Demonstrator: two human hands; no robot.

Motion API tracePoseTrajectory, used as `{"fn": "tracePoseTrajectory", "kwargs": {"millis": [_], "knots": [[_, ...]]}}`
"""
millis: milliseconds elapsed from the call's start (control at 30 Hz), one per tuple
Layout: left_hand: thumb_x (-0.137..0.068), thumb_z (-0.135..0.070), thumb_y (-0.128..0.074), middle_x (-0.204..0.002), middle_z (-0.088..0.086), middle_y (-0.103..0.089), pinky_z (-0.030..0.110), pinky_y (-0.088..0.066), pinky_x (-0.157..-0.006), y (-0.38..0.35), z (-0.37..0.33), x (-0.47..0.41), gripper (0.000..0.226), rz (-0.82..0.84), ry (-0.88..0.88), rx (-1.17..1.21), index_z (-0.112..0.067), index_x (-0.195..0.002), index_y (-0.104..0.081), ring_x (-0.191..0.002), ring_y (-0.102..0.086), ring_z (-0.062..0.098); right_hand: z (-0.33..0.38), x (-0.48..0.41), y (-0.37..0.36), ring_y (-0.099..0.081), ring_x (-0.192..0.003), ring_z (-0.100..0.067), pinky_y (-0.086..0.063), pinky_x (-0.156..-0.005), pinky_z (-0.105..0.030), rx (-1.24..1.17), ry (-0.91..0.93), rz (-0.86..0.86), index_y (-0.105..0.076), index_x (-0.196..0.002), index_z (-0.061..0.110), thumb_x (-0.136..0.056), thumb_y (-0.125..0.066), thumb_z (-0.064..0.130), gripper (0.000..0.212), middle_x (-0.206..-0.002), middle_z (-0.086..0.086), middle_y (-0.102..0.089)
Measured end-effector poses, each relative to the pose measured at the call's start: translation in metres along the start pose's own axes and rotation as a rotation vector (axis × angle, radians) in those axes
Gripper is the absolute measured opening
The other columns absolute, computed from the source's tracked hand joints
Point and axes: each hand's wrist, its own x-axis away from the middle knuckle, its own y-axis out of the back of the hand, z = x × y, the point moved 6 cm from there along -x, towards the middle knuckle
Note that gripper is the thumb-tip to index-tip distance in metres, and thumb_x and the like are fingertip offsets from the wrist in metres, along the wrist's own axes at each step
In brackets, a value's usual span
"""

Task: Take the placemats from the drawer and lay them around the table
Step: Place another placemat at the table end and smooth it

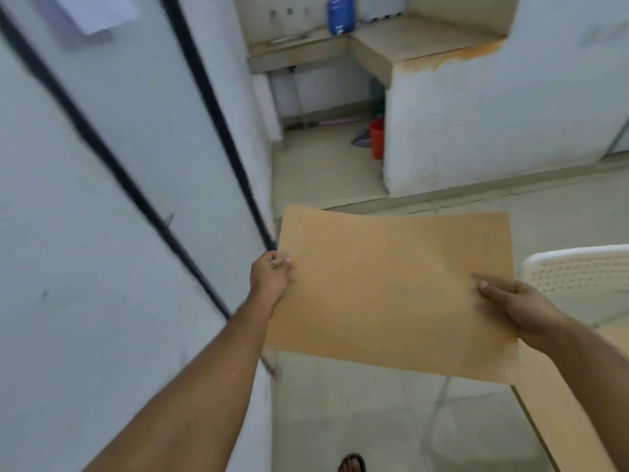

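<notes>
A tan placemat (391, 291) hangs flat in the air in front of me, above the tiled floor. My left hand (269, 279) pinches its left edge between thumb and fingers. My right hand (514, 306) grips its right edge with the thumb on top. The light wooden table (558, 410) shows only as a corner at the lower right, partly under the placemat. No drawer is in view.
A white cabinet (102, 216) with dark seams fills the left side. A white perforated plastic chair (578, 274) stands at the right by the table. Further off are a low white wall (493, 124), a counter with a blue jug (340, 13) and a red bucket (377, 137).
</notes>
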Motion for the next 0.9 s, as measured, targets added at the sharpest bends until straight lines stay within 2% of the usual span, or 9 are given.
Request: {"fn": "tracePoseTrajectory", "kwargs": {"millis": [67,167,300,367,433,567,700,800,900], "knots": [[-0.095,-0.024,-0.063,-0.105,0.002,-0.068,0.025,-0.049,-0.068,-0.052,-0.047,-0.054,0.022,0.102,-0.075,-0.045,-0.012,-0.113,-0.066,-0.081,-0.063,0.015,0.014,-0.021,0.024,-0.068,-0.094,-0.032,-0.056,-0.082,-0.04,-0.054,-0.001,-0.096,-0.07,-0.117,0.009,-0.094,-0.066,0.019,0.025,-0.109,-0.017,-0.073],[-0.092,-0.026,-0.066,-0.109,0.005,-0.068,0.029,-0.049,-0.08,-0.146,-0.108,-0.117,0.029,0.262,-0.187,-0.107,-0.011,-0.117,-0.065,-0.093,-0.064,0.022,0.027,-0.043,0.064,-0.069,-0.086,-0.027,-0.054,-0.071,-0.033,-0.139,0.001,-0.254,-0.07,-0.115,0.01,-0.093,-0.067,0.021,0.024,-0.1,-0.01,-0.075],[-0.091,-0.026,-0.068,-0.108,0.007,-0.071,0.031,-0.053,-0.082,-0.279,-0.174,-0.16,0.024,0.46,-0.293,-0.123,-0.012,-0.111,-0.065,-0.092,-0.066,0.022,0.03,-0.071,0.119,-0.07,-0.071,-0.018,-0.056,-0.06,-0.029,-0.275,-0.003,-0.458,-0.072,-0.104,0.014,-0.095,-0.064,0.018,0.012,-0.086,-0.003,-0.076],[-0.09,-0.028,-0.068,-0.111,0.007,-0.07,0.037,-0.055,-0.089,-0.352,-0.198,-0.174,0.034,0.561,-0.325,-0.133,-0.011,-0.119,-0.064,-0.097,-0.067,0.024,0.025,-0.09,0.151,-0.07,-0.061,-0.014,-0.056,-0.061,-0.029,-0.328,0.004,-0.545,-0.071,-0.103,0.012,-0.095,-0.064,0.017,0.011,-0.084,-0.005,-0.074],[-0.09,-0.029,-0.068,-0.11,0.007,-0.07,0.039,-0.055,-0.091,-0.392,-0.214,-0.181,0.033,0.606,-0.352,-0.141,-0.013,-0.119,-0.064,-0.098,-0.067,0.025,0.025,-0.102,0.167,-0.068,-0.057,-0.011,-0.057,-0.063,-0.029,-0.341,-0.002,-0.589,-0.071,-0.103,0.011,-0.095,-0.064,0.015,0.011,-0.077,-0.002,-0.074],[-0.091,-0.025,-0.067,-0.106,0.008,-0.071,0.036,-0.055,-0.083,-0.481,-0.258,-0.175,0.014,0.726,-0.405,-0.15,-0.019,-0.103,-0.068,-0.095,-0.067,0.026,0.036,-0.125,0.214,-0.066,-0.052,-0.008,-0.055,-0.05,-0.021,-0.416,-0.001,-0.719,-0.069,-0.099,0.013,-0.096,-0.062,0.011,0.008,-0.064,0.004,-0.073],[-0.094,-0.023,-0.065,-0.11,0.009,-0.07,0.029,-0.054,-0.074,-0.573,-0.305,-0.155,0.025,0.878,-0.465,-0.182,-0.011,-0.115,-0.066,-0.091,-0.066,0.024,0.041,-0.122,0.247,-0.067,-0.053,-0.006,-0.056,-0.052,-0.02,-0.518,-0.026,-0.865,-0.069,-0.096,0.015,-0.095,-0.062,0.01,0.009,-0.066,0.006,-0.073],[-0.097,-0.016,-0.061,-0.092,0.005,-0.065,0.013,-0.048,-0.046,-0.643,-0.331,-0.124,0.014,1.031,-0.504,-0.17,-0.012,-0.11,-0.062,-0.067,-0.059,0.012,0.033,-0.111,0.264,-0.069,-0.057,-0.006,-0.057,-0.054,-0.022,-0.575,-0.03,-0.997,-0.069,-0.096,0.013,-0.095,-0.063,0.012,0.007,-0.07,0.005,-0.075],[-0.098,-0.01,-0.059,-0.084,0.007,-0.063,0.012,-0.042,-0.038,-0.714,-0.342,-0.079,0.009,1.21,-0.572,-0.19,-0.014,-0.106,-0.06,-0.047,-0.057,0.002,0.013,-0.088,0.27,-0.069,-0.058,-0.009,-0.057,-0.057,-0.024,-0.655,-0.054,-1.167,-0.07,-0.104,0.009,-0.094,-0.065,0.013,0.011,-0.072,0.003,-0.075]]}}
